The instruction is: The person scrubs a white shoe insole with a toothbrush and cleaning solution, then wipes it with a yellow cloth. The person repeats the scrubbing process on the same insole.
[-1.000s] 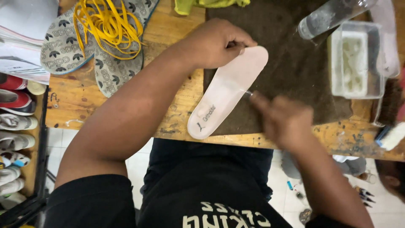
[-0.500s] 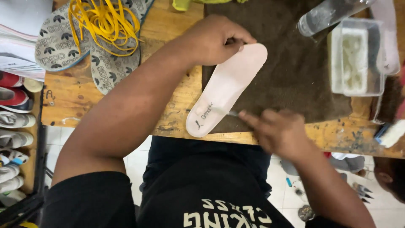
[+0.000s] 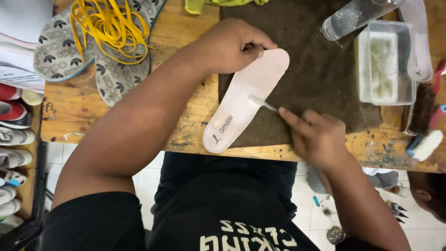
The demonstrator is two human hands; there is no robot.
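From the left: yellow laces [image 3: 111, 29] lie heaped on two patterned insoles [image 3: 83, 51] on the wooden desk [image 3: 134, 121]. Your left hand [image 3: 230, 46] pinches the far end of a pale pink insole [image 3: 246, 100], which lies slanted on a brown cloth [image 3: 316, 79]. Your right hand [image 3: 318, 137] grips a small brush [image 3: 262, 103], bristles touching the insole's middle — brushing looks underway, with no clear sign how much remains. A clear tub [image 3: 385, 62] sits to the right.
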